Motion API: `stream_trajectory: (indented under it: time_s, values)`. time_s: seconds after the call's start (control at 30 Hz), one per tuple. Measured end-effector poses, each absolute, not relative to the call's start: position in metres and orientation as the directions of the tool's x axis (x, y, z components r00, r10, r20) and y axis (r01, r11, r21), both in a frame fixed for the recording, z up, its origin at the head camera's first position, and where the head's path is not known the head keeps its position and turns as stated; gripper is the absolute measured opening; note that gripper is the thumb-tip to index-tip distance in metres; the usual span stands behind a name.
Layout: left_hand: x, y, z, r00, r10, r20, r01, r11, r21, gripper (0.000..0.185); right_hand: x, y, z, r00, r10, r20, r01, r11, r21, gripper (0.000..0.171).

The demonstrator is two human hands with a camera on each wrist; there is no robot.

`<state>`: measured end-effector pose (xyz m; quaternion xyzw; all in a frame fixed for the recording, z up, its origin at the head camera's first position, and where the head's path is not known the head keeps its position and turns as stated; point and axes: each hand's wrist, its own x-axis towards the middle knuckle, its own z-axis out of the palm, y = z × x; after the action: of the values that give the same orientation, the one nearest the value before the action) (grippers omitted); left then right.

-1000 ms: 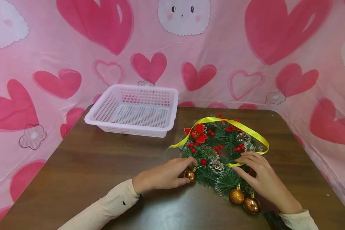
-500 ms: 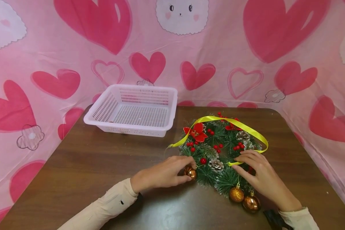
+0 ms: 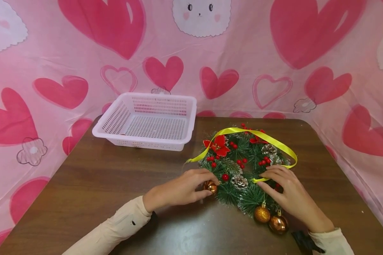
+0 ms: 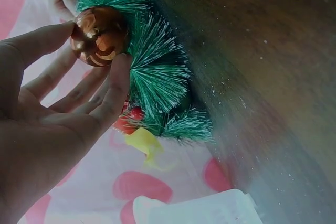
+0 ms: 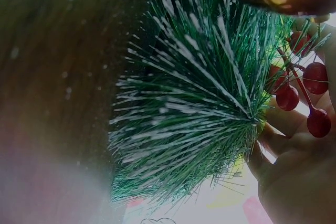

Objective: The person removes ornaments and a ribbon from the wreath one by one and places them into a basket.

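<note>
My left hand point(image 3: 182, 189) pinches a shiny copper bauble point(image 4: 100, 36) between thumb and fingers at the wreath's left front edge. The green Christmas wreath point(image 3: 228, 194) lies on the table, trimmed with red berries point(image 5: 316, 78), red poinsettias point(image 3: 220, 146) and frosted pine cones point(image 3: 239, 182). My right hand point(image 3: 293, 198) grips the wreath's right side, thumb toward the middle and fingers over the greenery. A yellow ribbon point(image 3: 276, 143) arches over the wreath, and one end comes out between right thumb and fingers. A glittery gold bauble point(image 3: 262, 214) and another copper bauble point(image 3: 278, 224) hang at the front.
A white perforated plastic basket point(image 3: 146, 140) stands at the back left of the brown wooden table point(image 3: 115, 173). Behind the table hangs a pink cloth point(image 3: 185, 49) printed with hearts. A black strap point(image 3: 303, 242) shows by the right wrist.
The left hand's fingers have closed in on the copper bauble and shifted it up slightly by the wreath's edge. The right hand and wreath stay nearly where they were.
</note>
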<state>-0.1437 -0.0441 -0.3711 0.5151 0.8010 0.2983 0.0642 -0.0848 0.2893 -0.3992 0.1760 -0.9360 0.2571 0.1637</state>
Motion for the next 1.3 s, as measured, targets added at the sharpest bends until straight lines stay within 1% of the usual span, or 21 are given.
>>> stream_trajectory:
  time_s: [0.27, 0.57, 1.0, 1.3]
  values:
    - [-0.1427, -0.0451, -0.3712, -0.469, 0.858, 0.207, 0.787, 0.299, 0.540, 0.027, -0.0866, 0.2900, -0.3985, -0.875, -0.263, 0.407, -0.429, 0.809, -0.401, 0.022]
    - [-0.1443, -0.0448, -0.3741, -0.455, 0.858, 0.238, 0.795, 0.271, 0.542, 0.027, -0.0866, 0.2898, -0.3967, -0.883, -0.254, 0.394, -0.418, 0.809, -0.414, 0.022]
    - [-0.1436, -0.0434, -0.3712, -0.464, 0.850, 0.248, 0.796, 0.278, 0.537, 0.027, -0.0850, 0.2888, -0.3965, -0.884, -0.244, 0.398, -0.411, 0.810, -0.418, 0.022]
    - [-0.1445, -0.0438, -0.3723, -0.454, 0.851, 0.265, 0.808, 0.268, 0.525, 0.025, -0.0829, 0.2888, -0.3980, -0.892, -0.235, 0.387, -0.400, 0.810, -0.430, 0.022]
